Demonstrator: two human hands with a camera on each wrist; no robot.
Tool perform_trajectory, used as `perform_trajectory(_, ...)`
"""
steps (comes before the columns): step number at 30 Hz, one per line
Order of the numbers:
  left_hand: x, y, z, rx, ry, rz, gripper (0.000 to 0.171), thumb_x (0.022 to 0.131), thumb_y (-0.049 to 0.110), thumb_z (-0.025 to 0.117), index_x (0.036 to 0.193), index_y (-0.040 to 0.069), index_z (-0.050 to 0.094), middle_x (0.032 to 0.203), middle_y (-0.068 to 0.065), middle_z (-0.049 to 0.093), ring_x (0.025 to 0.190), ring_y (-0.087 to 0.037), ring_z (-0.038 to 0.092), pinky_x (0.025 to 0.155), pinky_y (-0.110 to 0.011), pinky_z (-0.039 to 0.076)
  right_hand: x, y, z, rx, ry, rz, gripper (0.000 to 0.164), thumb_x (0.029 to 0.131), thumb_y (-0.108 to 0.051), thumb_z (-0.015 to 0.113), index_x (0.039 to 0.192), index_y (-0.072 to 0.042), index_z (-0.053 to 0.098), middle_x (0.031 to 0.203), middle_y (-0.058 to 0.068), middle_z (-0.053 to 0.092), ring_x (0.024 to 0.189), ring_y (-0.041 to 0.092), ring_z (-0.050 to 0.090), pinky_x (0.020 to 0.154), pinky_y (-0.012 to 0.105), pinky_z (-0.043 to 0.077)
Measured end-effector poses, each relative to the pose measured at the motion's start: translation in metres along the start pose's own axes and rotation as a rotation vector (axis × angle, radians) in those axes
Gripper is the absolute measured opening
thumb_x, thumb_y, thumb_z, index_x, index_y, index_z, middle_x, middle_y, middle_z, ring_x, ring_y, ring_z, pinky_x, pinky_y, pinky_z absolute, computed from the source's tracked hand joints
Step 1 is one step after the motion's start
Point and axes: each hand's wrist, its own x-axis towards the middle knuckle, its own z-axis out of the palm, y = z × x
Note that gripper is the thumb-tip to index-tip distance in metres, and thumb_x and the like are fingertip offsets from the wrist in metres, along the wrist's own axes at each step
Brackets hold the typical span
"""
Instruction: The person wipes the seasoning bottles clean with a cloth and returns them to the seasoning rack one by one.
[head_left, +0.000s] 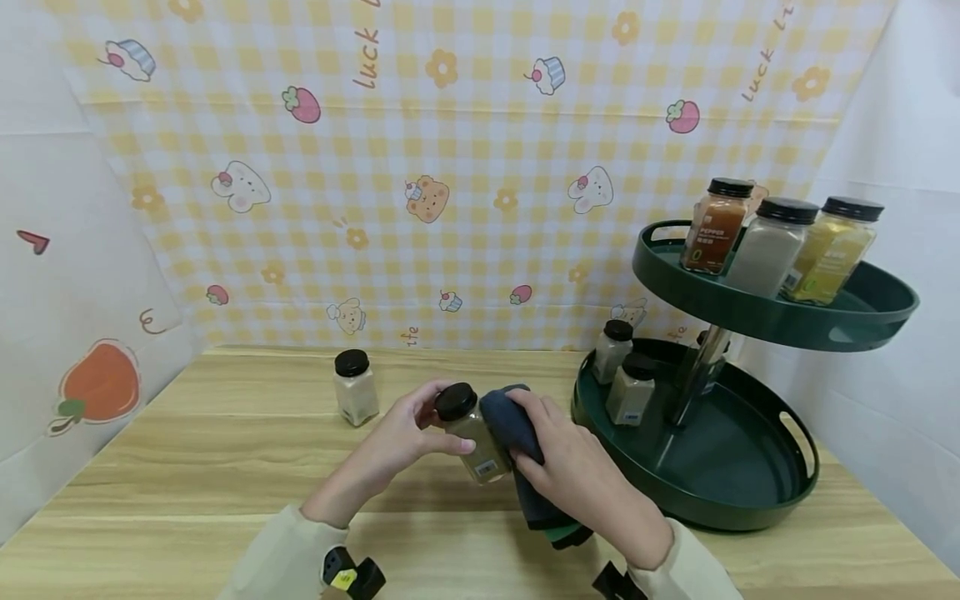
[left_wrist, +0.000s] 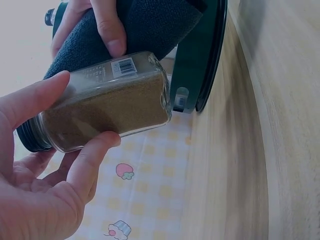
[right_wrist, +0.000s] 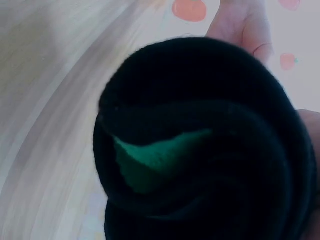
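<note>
Tilted above the table, a glass spice jar (head_left: pixel 474 442) with a black lid and brown powder is gripped by my left hand (head_left: pixel 408 433), thumb on one side and fingers on the other. My right hand (head_left: pixel 562 458) holds a folded dark cloth (head_left: pixel 513 423) with a green inner side against the jar. In the left wrist view the jar (left_wrist: pixel 110 105) shows a barcode label, and the cloth (left_wrist: pixel 145 25) touches its upper side. The bunched cloth (right_wrist: pixel 200 75) fills most of the right wrist view and hides much of what lies behind it.
Left of my hands stands another spice jar (head_left: pixel 356 392) on the wooden table (head_left: pixel 187 467). At right is a two-tier green rack (head_left: pixel 697 508); several jars, including a red-brown pepper jar (head_left: pixel 716 229), stand on its tiers. A patterned cloth backdrop (head_left: pixel 480 250) hangs behind.
</note>
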Motion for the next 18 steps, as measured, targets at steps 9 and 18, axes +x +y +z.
perform_trajectory(9, 0.0005, -0.0006, 0.0005, 0.041, 0.018, -0.013, 0.054, 0.071, 0.015, 0.080, 0.120, 0.015, 0.055, 0.106, -0.003, 0.057, 0.090, -0.020, 0.051, 0.081, -0.033, 0.039, 0.0015, 0.0048, 0.0018, 0.020, -0.053, 0.021, 0.060, 0.083, -0.016, 0.069, 0.133, -0.019, 0.037, 0.120, 0.009, 0.054, 0.089, 0.023, 0.061, 0.071, 0.038, 0.052)
perform_trajectory(18, 0.0005, -0.0017, -0.0002, 0.040, -0.007, 0.000, 0.054, 0.072, 0.017, 0.079, 0.120, 0.012, 0.053, 0.108, -0.005, 0.056, 0.091, -0.020, 0.053, 0.083, -0.033, 0.041, -0.0001, 0.0010, -0.0006, 0.010, -0.044, 0.016, 0.061, 0.083, -0.016, 0.069, 0.134, -0.020, 0.037, 0.121, 0.009, 0.054, 0.089, 0.022, 0.061, 0.071, 0.038, 0.052)
